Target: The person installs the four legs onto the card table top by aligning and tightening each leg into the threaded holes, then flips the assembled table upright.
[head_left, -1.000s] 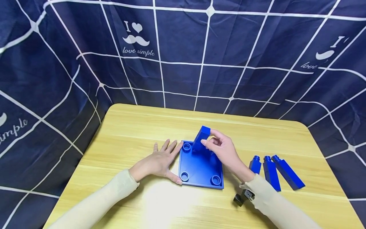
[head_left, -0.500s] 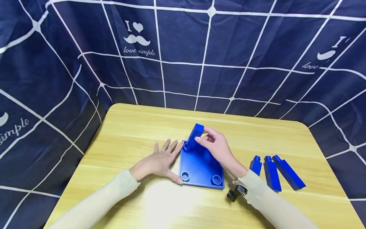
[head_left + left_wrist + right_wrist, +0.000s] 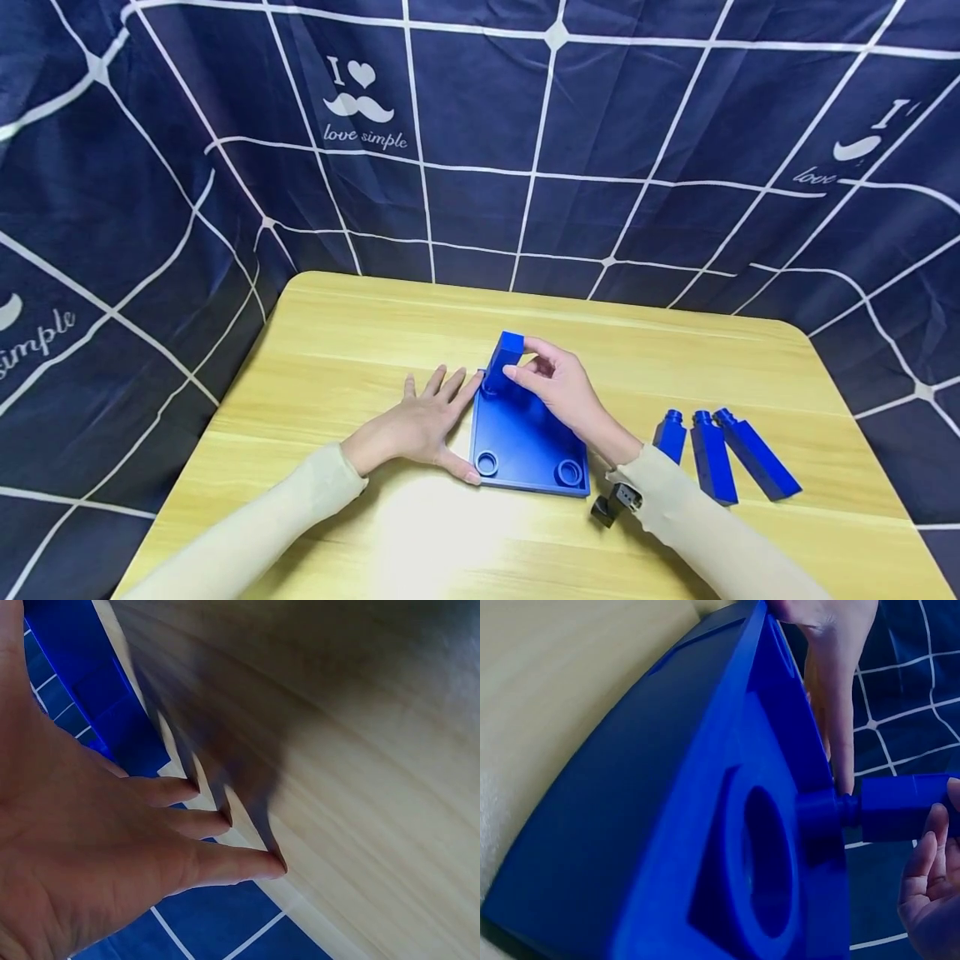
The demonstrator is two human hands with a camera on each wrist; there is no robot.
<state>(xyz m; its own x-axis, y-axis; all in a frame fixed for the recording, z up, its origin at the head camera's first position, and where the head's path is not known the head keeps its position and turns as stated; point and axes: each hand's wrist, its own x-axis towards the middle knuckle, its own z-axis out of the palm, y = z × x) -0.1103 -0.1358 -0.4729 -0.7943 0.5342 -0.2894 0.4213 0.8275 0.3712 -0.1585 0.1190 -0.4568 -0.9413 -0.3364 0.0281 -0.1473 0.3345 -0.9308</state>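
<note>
A blue square plate [image 3: 525, 442] with a raised rim and round corner sockets lies on the table. My left hand [image 3: 420, 427] is spread flat beside it, with fingertip and thumb right at its left edge. In the left wrist view the fingers of this hand [image 3: 105, 840] are extended along the tabletop. Between thumb and fingers my right hand [image 3: 564, 392] pinches a blue square leg [image 3: 504, 362], slightly tilted over the far-left socket. The right wrist view shows the narrow end of the leg [image 3: 896, 808] right at that socket. The far-right socket is hidden behind the right hand.
Three more blue legs [image 3: 712, 458] with threaded ends lie on the wooden table [image 3: 360, 333], right of the plate. A black wrist camera [image 3: 611, 504] sits by the right cuff. A dark blue checked curtain [image 3: 480, 200] hangs behind the table.
My right hand has carried the leg left from beside the far-left socket to over it, then lowered it. The left hand has stayed in place, and so have the plate and the loose legs.
</note>
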